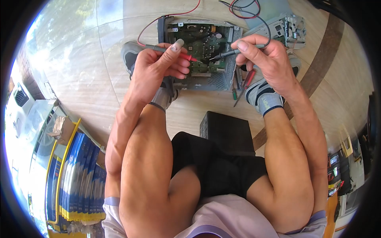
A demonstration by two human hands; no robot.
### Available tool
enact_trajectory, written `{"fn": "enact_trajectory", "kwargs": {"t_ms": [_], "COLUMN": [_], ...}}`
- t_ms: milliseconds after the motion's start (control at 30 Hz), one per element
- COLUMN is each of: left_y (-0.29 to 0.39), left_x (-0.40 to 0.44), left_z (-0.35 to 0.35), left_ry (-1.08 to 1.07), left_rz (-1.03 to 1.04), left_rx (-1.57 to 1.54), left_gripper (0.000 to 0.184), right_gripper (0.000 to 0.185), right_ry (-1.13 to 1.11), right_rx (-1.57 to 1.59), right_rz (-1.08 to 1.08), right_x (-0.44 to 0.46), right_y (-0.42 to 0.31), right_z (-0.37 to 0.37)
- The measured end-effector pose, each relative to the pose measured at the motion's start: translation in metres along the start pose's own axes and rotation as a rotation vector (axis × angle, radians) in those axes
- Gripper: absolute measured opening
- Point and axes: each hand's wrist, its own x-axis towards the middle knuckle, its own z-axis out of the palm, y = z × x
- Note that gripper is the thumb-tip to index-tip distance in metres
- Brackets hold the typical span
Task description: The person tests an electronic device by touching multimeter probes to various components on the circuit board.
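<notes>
My left hand [158, 65] grips a red multimeter probe [187, 56], its tip pointing right over the circuit board [200, 45]. Between the thumb and fingers of my right hand [264, 53] is a black multimeter probe [227, 54], tilted down to the left. The two metal tips are close together above the board's lower middle; whether they touch it I cannot tell. Around the green board is an open metal chassis [222, 81], lying on the floor between my feet. A red lead runs from the left probe, a dark lead from the right one.
A metal drive mechanism [294, 33] lies at the upper right. Screwdrivers, one with a red handle [249, 78] and one green [234, 94], rest by my right shoe [264, 93]. A black box [226, 131] sits between my legs. At left stands a yellow rack [59, 174] of blue packages.
</notes>
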Motion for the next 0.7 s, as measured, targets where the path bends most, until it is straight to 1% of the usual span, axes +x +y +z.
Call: {"fn": "enact_trajectory", "kwargs": {"t_ms": [167,267,367,467,567,667,700], "left_y": [-0.008,-0.003,-0.012,-0.009,-0.012,-0.012,-0.014], "left_x": [-0.005,-0.006,0.002,-0.004,-0.003,-0.005,-0.001], "left_z": [-0.005,-0.002,-0.008,-0.002,-0.006,0.002,0.001], "left_ry": [0.015,0.038,-0.006,0.080,0.127,0.236,0.266], "left_rz": [0.022,0.032,0.027,0.118,0.190,0.278,0.456], "left_rx": [-0.009,-0.065,-0.117,-0.034,0.174,0.421,0.582], "left_gripper": [0.045,0.046,0.045,0.041,0.038,0.032,0.031], "right_gripper": [0.033,0.033,0.033,0.033,0.033,0.034,0.034], "right_ry": [-0.052,-0.052,-0.054,0.010,0.043,0.106,0.099], "right_rx": [-0.031,-0.071,-0.128,-0.152,-0.266,-0.459,-0.507], "right_rz": [-0.004,-0.021,-0.059,-0.123,-0.001,-0.209,-0.256], "right_x": [-0.001,-0.001,0.001,0.005,0.007,0.016,0.020], "right_y": [-0.007,-0.005,-0.004,-0.001,-0.005,0.007,0.008], "right_z": [0.005,0.011,0.012,0.016,0.016,0.023,0.024]}}
